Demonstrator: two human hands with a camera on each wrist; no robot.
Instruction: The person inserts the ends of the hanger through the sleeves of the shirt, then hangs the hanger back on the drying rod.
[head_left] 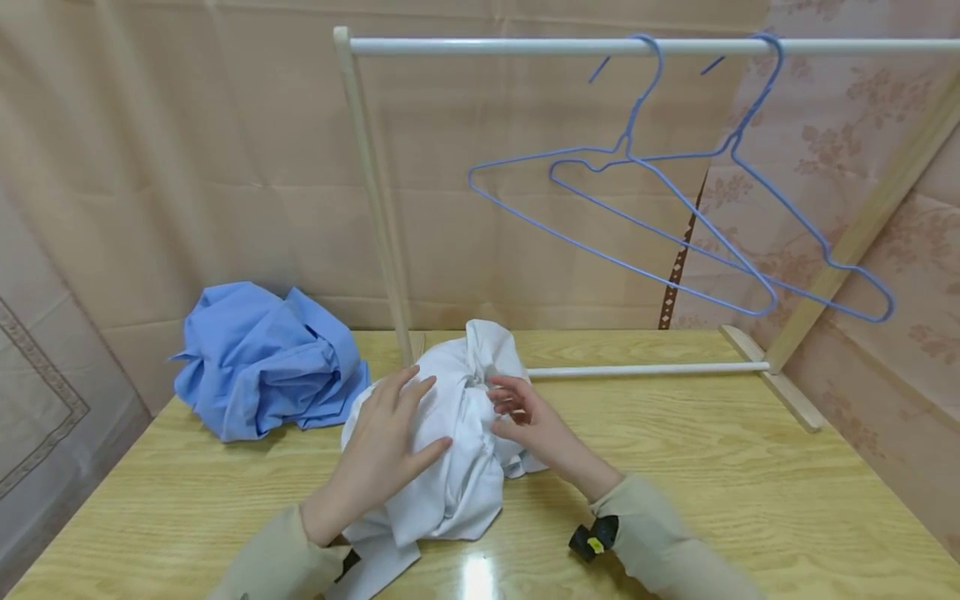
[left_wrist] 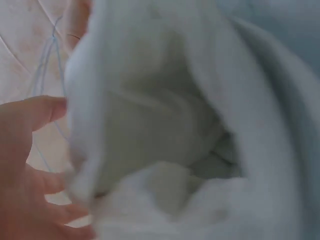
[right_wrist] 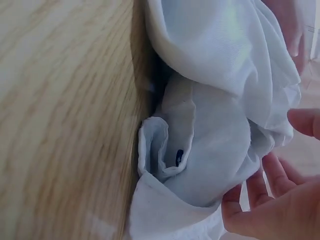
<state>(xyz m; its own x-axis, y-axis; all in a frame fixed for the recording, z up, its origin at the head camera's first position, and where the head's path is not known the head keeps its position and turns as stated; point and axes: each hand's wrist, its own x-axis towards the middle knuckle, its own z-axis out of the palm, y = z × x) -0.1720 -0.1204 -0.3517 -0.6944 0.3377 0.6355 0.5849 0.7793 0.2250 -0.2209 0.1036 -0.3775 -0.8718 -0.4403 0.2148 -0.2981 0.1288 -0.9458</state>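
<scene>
A crumpled white garment (head_left: pixel 450 433) lies heaped on the table between my two hands. My left hand (head_left: pixel 378 446) is over its left side, fingers spread and thumb apart. At its right side is my right hand (head_left: pixel 536 425), fingers loosely bent, with the fingertips right at the folds. The right wrist view shows a turned hem of the white garment (right_wrist: pixel 215 130) with a small dark mark on it. Close up in the left wrist view, loose folds of the white garment (left_wrist: pixel 150 130) are blurred, with the left hand (left_wrist: pixel 30 165) along their edge.
To the left lies a crumpled blue garment (head_left: pixel 266 362). Behind stands a rack with a white top rail (head_left: pixel 480 47) and a low white bar (head_left: pixel 645 370). Two blue wire hangers, a front one (head_left: pixel 570 239) and a rear one (head_left: pixel 783 196), hang from the rail. The wooden table (head_left: pixel 675 467) extends to the right.
</scene>
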